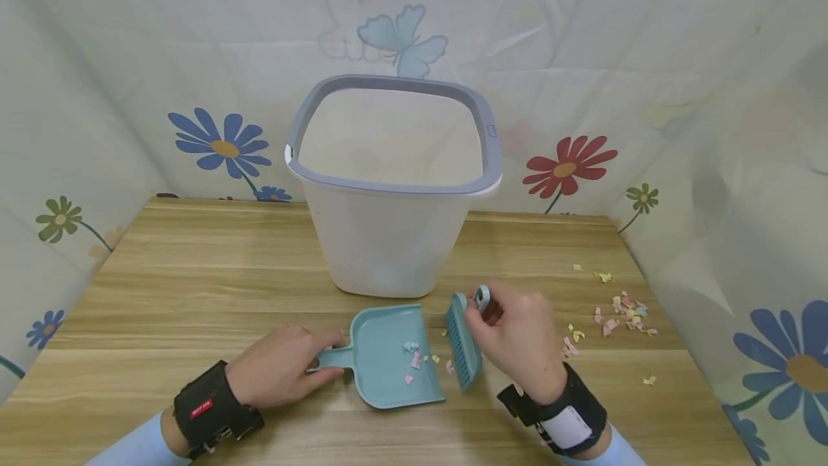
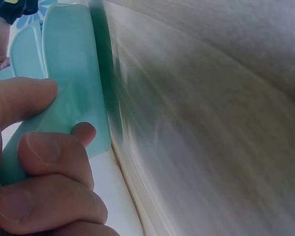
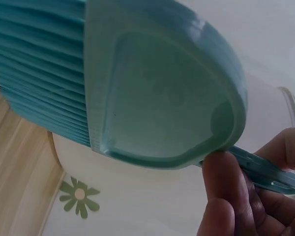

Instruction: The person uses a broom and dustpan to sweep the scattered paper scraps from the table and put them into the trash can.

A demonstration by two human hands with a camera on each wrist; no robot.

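My left hand [image 1: 287, 365] grips the short handle of a teal dustpan [image 1: 382, 329] that lies on the table, its wide lip facing right. A few paper scraps [image 1: 415, 359] in pink, blue and yellow lie in the pan near that lip. In the left wrist view, curled fingers [image 2: 59, 157] wrap the handle. Just right of the pan, my right hand [image 1: 520, 329] holds a small teal hand brush [image 1: 462, 340] by its handle, bristles toward the pan. Close up in the right wrist view, the brush head [image 3: 167, 93] hides part of the background.
A white bin [image 1: 394, 236] with a grey-blue rim stands behind the dustpan, against a flower-printed sheet [image 1: 226, 149]. More paper scraps [image 1: 627, 311] lie scattered on the right of the wooden table [image 1: 213, 257]. A few bits sit between pan and brush.
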